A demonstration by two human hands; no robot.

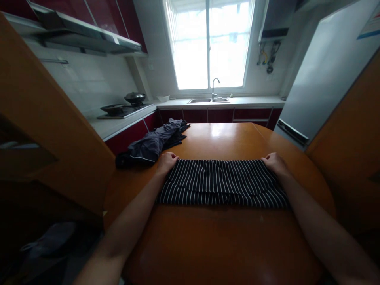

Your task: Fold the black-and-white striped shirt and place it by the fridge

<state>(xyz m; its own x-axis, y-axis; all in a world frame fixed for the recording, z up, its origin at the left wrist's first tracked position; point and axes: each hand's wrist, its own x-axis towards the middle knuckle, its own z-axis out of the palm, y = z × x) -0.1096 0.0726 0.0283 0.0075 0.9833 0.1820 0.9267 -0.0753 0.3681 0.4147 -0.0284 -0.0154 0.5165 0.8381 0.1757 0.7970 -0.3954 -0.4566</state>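
Note:
A black cloth garment with white stripes (219, 180) lies folded into a wide band across the wooden table. My left hand (168, 161) pinches its far left corner, and my right hand (273, 162) pinches the far right corner. Between the two hands the far edge runs nearly straight. A crosswise fold sags along the near part, with slight wrinkles in the middle. What kind of garment it is, I cannot tell.
Dark clothes (151, 142) lie heaped on the far left of the round table (219, 245). Beyond it stand a counter with a sink (209, 100), a stove with a lidded pan (135, 97), and a fridge (323, 67) at the right.

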